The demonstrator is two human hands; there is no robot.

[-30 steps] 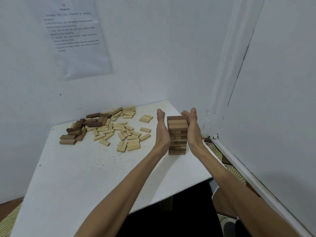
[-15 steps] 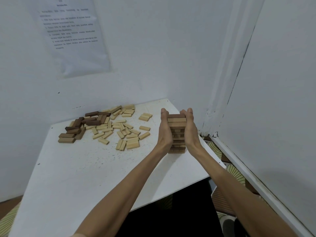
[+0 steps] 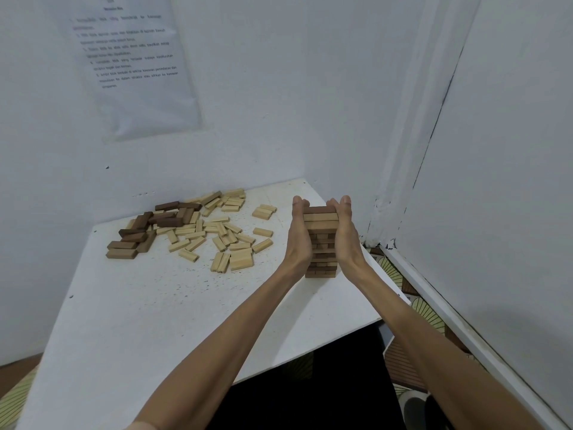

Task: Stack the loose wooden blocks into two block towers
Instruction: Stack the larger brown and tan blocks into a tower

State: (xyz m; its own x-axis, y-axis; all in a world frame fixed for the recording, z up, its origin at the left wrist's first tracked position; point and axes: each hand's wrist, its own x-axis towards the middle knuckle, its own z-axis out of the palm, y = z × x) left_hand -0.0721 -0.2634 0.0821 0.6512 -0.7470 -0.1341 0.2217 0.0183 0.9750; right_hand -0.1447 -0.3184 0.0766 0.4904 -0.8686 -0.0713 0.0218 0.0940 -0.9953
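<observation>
A tower of brown wooden blocks (image 3: 321, 243) stands near the right edge of the white table (image 3: 155, 321). My left hand (image 3: 299, 234) lies flat against its left side and my right hand (image 3: 344, 232) flat against its right side, fingers straight and pointing away, so both palms press the tower. Loose light blocks (image 3: 217, 232) lie scattered at the far middle of the table. Darker brown blocks (image 3: 148, 228) are heaped to their left.
White walls close in behind the table and on the right, forming a corner just beyond the tower. A printed paper sheet (image 3: 133, 63) hangs on the back wall. Patterned floor (image 3: 418, 308) shows past the table's right edge.
My two hands, first held a little apart from the tower, have closed in and now press against both its sides. The loose blocks have not moved.
</observation>
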